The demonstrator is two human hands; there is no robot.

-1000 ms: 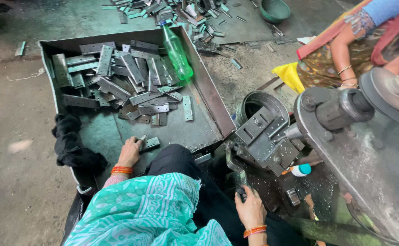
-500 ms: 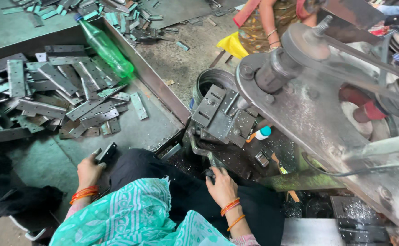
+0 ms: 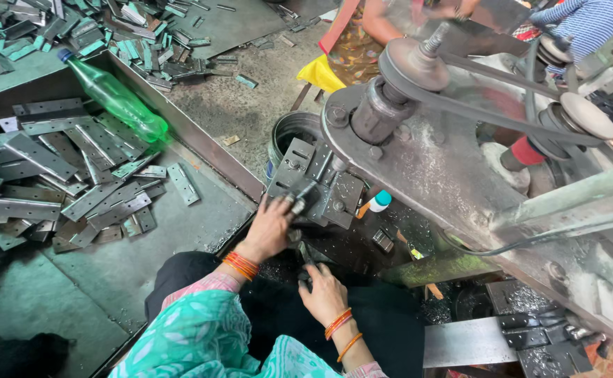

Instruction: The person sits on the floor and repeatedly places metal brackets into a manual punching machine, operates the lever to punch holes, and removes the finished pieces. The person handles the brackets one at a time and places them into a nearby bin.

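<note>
The left hand point(image 3: 270, 227) pressed its spread fingers on the press's dark, blocky metal die point(image 3: 313, 183). The right hand point(image 3: 322, 294) curled its fingers around a thin black lever point(image 3: 305, 255).

The scene is seen from a single head-worn camera, aimed steeply downward and slightly forward over the wearer's lap. The left hand point(image 3: 270, 229) and right hand point(image 3: 322, 292) are caught close, at lower centre of the frame. The tray of metal strips point(image 3: 201, 210) fills the left, the belt-driven press point(image 3: 418, 147) the right; no second view is provided.
</note>
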